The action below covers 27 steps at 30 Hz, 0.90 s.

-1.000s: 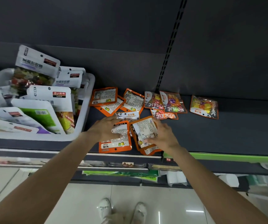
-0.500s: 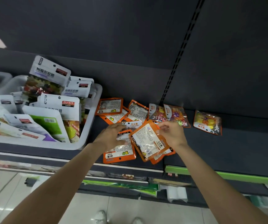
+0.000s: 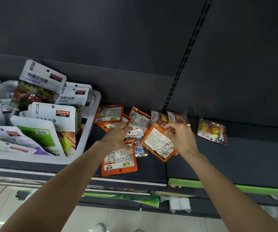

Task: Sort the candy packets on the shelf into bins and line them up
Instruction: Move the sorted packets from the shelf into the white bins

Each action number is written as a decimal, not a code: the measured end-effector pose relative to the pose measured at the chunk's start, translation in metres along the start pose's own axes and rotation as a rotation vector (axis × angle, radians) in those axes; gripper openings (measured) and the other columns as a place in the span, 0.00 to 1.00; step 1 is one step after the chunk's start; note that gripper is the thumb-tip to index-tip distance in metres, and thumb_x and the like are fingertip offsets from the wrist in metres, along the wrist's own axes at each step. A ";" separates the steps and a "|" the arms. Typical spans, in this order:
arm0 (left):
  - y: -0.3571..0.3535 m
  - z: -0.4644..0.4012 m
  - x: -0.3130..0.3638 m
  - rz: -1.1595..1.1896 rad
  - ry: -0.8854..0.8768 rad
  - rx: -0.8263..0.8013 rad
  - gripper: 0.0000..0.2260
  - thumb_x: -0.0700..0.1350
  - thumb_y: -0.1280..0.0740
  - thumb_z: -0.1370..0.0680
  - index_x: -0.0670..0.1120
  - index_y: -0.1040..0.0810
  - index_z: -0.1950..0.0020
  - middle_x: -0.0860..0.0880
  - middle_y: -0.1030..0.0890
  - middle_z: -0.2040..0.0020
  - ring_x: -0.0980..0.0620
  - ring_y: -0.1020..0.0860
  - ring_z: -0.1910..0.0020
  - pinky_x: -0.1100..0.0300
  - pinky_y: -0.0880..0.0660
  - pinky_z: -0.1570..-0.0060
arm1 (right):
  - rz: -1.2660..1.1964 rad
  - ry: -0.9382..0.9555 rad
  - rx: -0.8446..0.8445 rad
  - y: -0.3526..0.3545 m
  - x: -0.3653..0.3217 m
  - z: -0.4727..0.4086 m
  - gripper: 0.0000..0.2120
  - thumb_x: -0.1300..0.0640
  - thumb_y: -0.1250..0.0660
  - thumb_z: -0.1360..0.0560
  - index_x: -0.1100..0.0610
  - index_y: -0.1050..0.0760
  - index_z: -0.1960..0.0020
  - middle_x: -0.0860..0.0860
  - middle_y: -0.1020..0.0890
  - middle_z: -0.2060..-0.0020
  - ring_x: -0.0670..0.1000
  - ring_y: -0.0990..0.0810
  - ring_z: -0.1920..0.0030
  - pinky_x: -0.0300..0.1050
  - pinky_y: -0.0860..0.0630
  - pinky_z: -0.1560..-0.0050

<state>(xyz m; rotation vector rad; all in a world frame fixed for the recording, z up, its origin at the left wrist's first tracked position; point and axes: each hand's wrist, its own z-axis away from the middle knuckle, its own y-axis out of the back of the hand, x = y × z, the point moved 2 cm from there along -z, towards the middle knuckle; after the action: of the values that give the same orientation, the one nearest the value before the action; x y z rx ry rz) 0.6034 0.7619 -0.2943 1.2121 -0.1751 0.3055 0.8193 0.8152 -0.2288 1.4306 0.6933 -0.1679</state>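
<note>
Right hand (image 3: 181, 138) pinches an orange packet (image 3: 159, 143); left hand (image 3: 118, 137) presses flat on another (image 3: 119, 159) beside it.

The scene is seen through one wide-angle view, taken from head height and aimed forward and steeply down. A dark shelf (image 3: 235, 156) is faced from close by, within reach of both forearms, which are seen entering from the bottom edge. The back panel above the shelf is taken in at the top, bent by the lens, and the floor (image 3: 126, 220) is caught at the bottom.
</note>
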 end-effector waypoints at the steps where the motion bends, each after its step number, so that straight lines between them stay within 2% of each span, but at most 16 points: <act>1: 0.001 -0.001 0.002 0.000 0.007 0.021 0.41 0.56 0.26 0.31 0.50 0.42 0.24 0.48 0.38 0.26 0.48 0.42 0.26 0.49 0.43 0.28 | 0.007 0.002 -0.007 -0.002 0.001 0.001 0.09 0.61 0.32 0.25 0.53 0.19 0.47 0.47 0.17 0.54 0.45 0.20 0.52 0.42 0.23 0.52; 3: 0.004 -0.002 0.003 0.015 0.033 0.072 0.34 0.54 0.25 0.31 0.50 0.34 0.28 0.48 0.32 0.31 0.48 0.37 0.29 0.50 0.40 0.30 | 0.004 -0.008 -0.036 -0.004 0.003 0.002 0.09 0.61 0.32 0.25 0.53 0.19 0.46 0.48 0.17 0.53 0.46 0.20 0.52 0.43 0.22 0.52; 6: 0.010 -0.001 -0.003 0.173 0.111 0.150 0.18 0.50 0.26 0.29 0.49 0.23 0.41 0.50 0.22 0.43 0.51 0.26 0.40 0.52 0.32 0.36 | -0.030 -0.025 -0.071 -0.007 0.008 0.004 0.08 0.61 0.32 0.25 0.54 0.19 0.47 0.48 0.17 0.54 0.45 0.20 0.53 0.44 0.22 0.51; 8: 0.013 -0.001 -0.008 0.241 0.156 0.157 0.08 0.47 0.27 0.27 0.49 0.20 0.49 0.51 0.19 0.48 0.53 0.22 0.46 0.52 0.29 0.39 | -0.055 -0.021 -0.076 -0.007 0.010 0.005 0.08 0.62 0.32 0.25 0.54 0.19 0.47 0.48 0.17 0.55 0.44 0.22 0.54 0.44 0.22 0.50; 10: 0.015 -0.002 -0.007 0.246 0.154 0.143 0.03 0.45 0.28 0.26 0.51 0.19 0.54 0.52 0.18 0.50 0.54 0.21 0.48 0.52 0.26 0.41 | -0.067 -0.016 -0.074 -0.005 0.011 0.006 0.08 0.62 0.32 0.25 0.54 0.19 0.47 0.47 0.18 0.55 0.44 0.22 0.53 0.44 0.22 0.49; 13: 0.012 -0.001 -0.002 0.340 0.113 0.094 0.04 0.43 0.30 0.24 0.51 0.23 0.57 0.50 0.18 0.51 0.52 0.21 0.48 0.53 0.24 0.44 | -0.078 -0.017 -0.070 -0.002 0.012 0.007 0.09 0.62 0.32 0.24 0.54 0.19 0.47 0.48 0.17 0.54 0.43 0.22 0.53 0.44 0.23 0.48; 16: 0.010 0.003 0.001 0.349 0.090 0.097 0.03 0.43 0.33 0.22 0.51 0.25 0.55 0.49 0.19 0.51 0.51 0.20 0.50 0.52 0.22 0.47 | -0.084 -0.012 -0.063 -0.001 0.013 0.009 0.09 0.63 0.32 0.25 0.55 0.18 0.47 0.49 0.16 0.53 0.45 0.20 0.52 0.45 0.22 0.47; 19: 0.017 0.013 0.003 0.440 0.061 0.064 0.05 0.44 0.30 0.25 0.49 0.24 0.52 0.50 0.19 0.52 0.53 0.20 0.52 0.55 0.22 0.50 | -0.087 0.001 -0.061 0.000 0.012 0.012 0.08 0.63 0.31 0.25 0.55 0.18 0.47 0.50 0.16 0.53 0.46 0.20 0.51 0.45 0.22 0.47; 22: 0.025 0.026 0.007 0.463 0.022 0.039 0.09 0.40 0.27 0.27 0.49 0.24 0.52 0.51 0.20 0.52 0.54 0.21 0.52 0.54 0.21 0.52 | -0.080 0.009 -0.054 0.002 0.009 0.015 0.08 0.62 0.32 0.25 0.55 0.19 0.47 0.50 0.17 0.53 0.47 0.20 0.50 0.45 0.22 0.48; 25: 0.032 0.037 0.012 0.458 0.037 0.136 0.06 0.40 0.28 0.27 0.49 0.23 0.56 0.52 0.20 0.58 0.57 0.22 0.58 0.61 0.22 0.60 | -0.080 0.017 -0.046 0.006 0.004 0.019 0.08 0.62 0.33 0.24 0.55 0.19 0.47 0.49 0.17 0.54 0.46 0.20 0.51 0.44 0.23 0.48; 27: 0.041 0.046 0.015 0.455 0.066 0.269 0.03 0.43 0.28 0.26 0.49 0.20 0.55 0.50 0.19 0.58 0.56 0.22 0.59 0.61 0.23 0.60 | -0.094 0.026 -0.026 0.012 -0.001 0.021 0.08 0.62 0.33 0.24 0.56 0.19 0.47 0.48 0.17 0.55 0.46 0.21 0.53 0.45 0.22 0.49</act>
<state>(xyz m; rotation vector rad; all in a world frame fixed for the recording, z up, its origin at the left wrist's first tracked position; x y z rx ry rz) 0.6054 0.7336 -0.2372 1.4195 -0.3623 0.7846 0.8317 0.7968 -0.2181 1.3784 0.7818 -0.2130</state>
